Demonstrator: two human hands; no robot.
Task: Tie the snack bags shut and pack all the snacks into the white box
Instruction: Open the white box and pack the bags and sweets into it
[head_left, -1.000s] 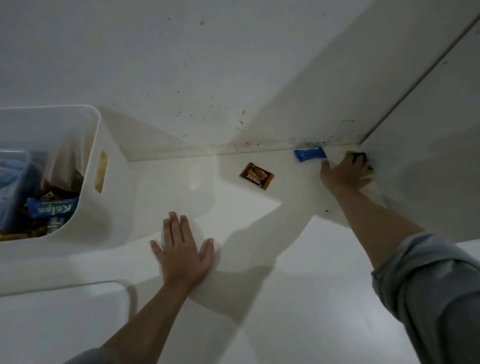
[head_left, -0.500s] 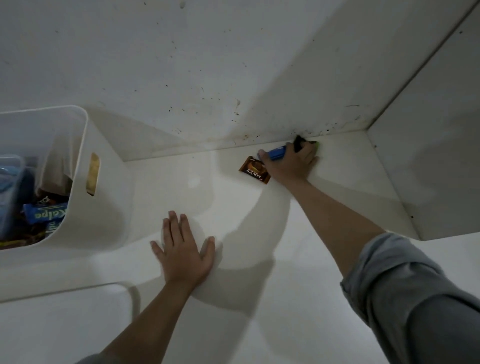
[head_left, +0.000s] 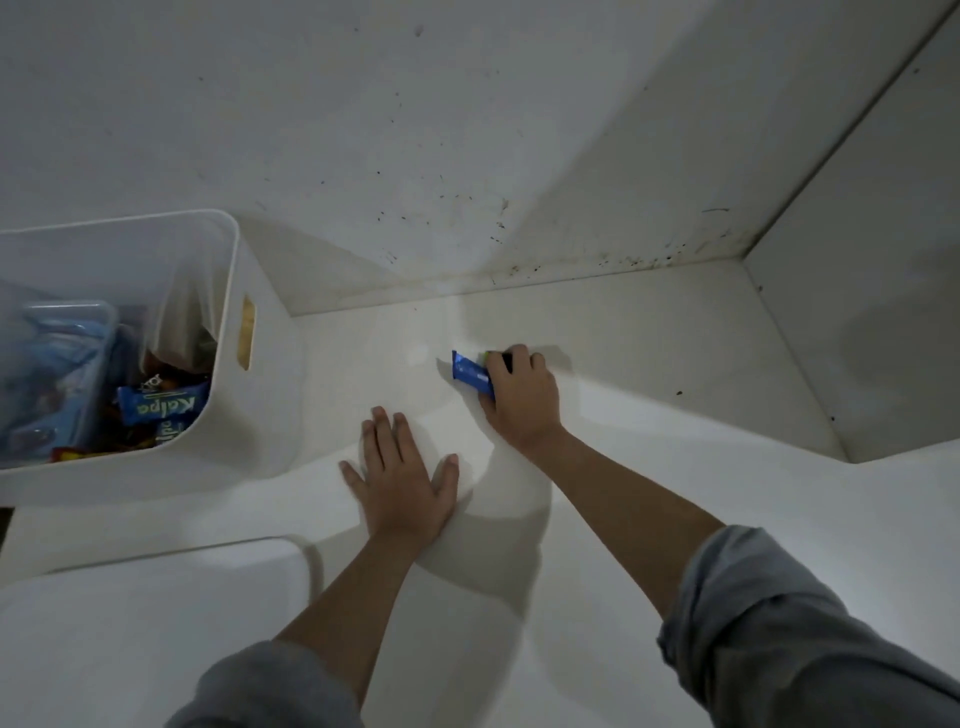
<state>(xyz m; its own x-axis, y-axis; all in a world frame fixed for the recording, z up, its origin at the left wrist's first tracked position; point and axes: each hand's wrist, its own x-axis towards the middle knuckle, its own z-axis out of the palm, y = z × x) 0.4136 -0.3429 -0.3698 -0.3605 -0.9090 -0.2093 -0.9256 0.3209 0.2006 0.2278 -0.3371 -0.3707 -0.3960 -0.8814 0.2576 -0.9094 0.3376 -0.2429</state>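
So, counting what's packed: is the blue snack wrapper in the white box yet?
Out: the right hand grips the blue snack wrapper on the counter.

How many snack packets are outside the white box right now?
2 show: a blue foil snack packet and a green-and-black packet, both gripped under the right hand on the white counter. Others may be hidden beneath it.

The right hand (head_left: 522, 402) is curled over a small clutch of snacks on the white bench (head_left: 649, 364): a blue wrapper (head_left: 470, 373) juts out on its left, and a bit of green-and-black packet (head_left: 497, 357) shows by the fingertips. The left hand (head_left: 402, 478) lies flat, fingers spread, on the bench nearer the person. Off to the left stands the white box (head_left: 260, 415), with blue packets and other snacks inside.
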